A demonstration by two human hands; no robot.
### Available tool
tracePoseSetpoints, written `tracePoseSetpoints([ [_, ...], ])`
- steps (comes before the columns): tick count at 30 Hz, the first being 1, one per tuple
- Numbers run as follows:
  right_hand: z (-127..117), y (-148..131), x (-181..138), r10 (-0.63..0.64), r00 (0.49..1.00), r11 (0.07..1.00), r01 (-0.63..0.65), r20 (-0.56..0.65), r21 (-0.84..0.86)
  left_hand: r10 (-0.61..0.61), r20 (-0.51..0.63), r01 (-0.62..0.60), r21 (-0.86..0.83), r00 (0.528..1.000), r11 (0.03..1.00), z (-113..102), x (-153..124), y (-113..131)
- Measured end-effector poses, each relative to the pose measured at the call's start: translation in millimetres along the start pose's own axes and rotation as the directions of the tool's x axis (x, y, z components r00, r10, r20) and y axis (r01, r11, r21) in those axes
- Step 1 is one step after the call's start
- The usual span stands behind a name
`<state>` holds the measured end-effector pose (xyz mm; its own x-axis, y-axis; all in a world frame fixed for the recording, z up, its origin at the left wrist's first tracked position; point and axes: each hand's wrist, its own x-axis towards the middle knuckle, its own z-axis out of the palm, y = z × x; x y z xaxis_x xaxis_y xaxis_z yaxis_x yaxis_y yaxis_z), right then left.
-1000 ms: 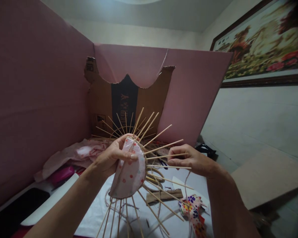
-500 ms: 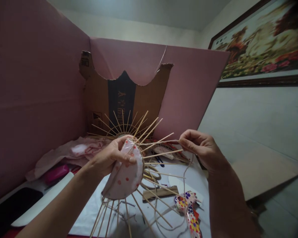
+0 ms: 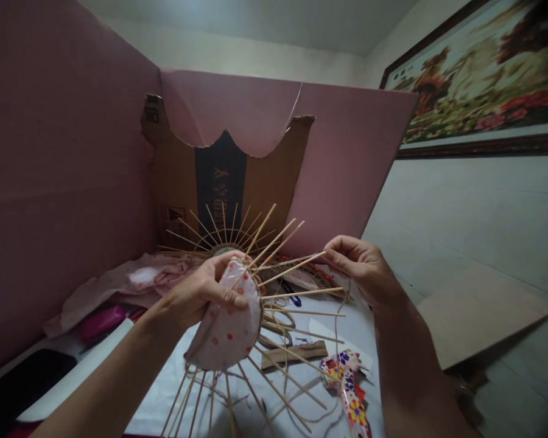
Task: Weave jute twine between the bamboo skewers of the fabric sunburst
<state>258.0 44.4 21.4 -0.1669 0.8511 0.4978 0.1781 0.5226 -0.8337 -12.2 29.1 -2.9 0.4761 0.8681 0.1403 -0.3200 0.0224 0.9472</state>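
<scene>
My left hand (image 3: 219, 286) grips a half-round piece covered in pale cloth with red dots (image 3: 228, 331), thumb on its face and fingers behind. Thin wooden sticks (image 3: 301, 294) fan outward from its curved edge. My right hand (image 3: 354, 261) pinches a length of twine (image 3: 285, 261) pulled fairly taut from the top of the piece, close to the tip of one stick. Loose twine (image 3: 337, 322) hangs below that hand and loops down over the table. Behind stands a second ring of radiating sticks (image 3: 223, 228).
A torn cardboard sheet (image 3: 274, 182) leans on the pink panel (image 3: 347, 158). On the white table lie a brown strip (image 3: 295, 354), a flower-patterned object (image 3: 354, 389), pink dotted cloth (image 3: 119, 283), a magenta item (image 3: 101, 322) and a dark flat object (image 3: 27, 383).
My right hand has moved slightly left and up with the twine, now at a stick's tip. The dotted piece has turned a little in my left hand, and its sticks have shifted.
</scene>
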Motion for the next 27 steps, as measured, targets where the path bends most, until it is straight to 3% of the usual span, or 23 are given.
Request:
tracePoseSetpoints([
  [2,0,0,0,0.015,0.999,0.999,-0.014,0.034,-0.036,0.01,0.0,-0.01,-0.011,1.0,1.0,0,0,1],
  [5,2,0,-1,0.106,0.977,0.993,-0.093,0.185,-0.076,0.036,0.017,-0.036,-0.042,0.999,0.998,1,-1,3],
  [8,5,2,-2,0.192,0.914,0.977,-0.143,0.357,-0.159,0.067,0.045,-0.064,-0.059,0.997,0.996,1,-3,5],
  [16,21,8,0,0.224,0.759,0.961,-0.066,0.611,-0.27,0.118,0.063,-0.118,0.004,0.991,0.993,1,-5,7],
  [22,37,10,2,0.221,0.722,0.913,0.084,0.656,-0.4,0.117,0.076,-0.113,-0.05,0.99,0.992,2,-2,3],
  [27,26,9,3,0.221,0.742,0.928,0.041,0.633,-0.371,0.112,0.058,-0.11,-0.029,0.992,0.993,1,-1,2],
])
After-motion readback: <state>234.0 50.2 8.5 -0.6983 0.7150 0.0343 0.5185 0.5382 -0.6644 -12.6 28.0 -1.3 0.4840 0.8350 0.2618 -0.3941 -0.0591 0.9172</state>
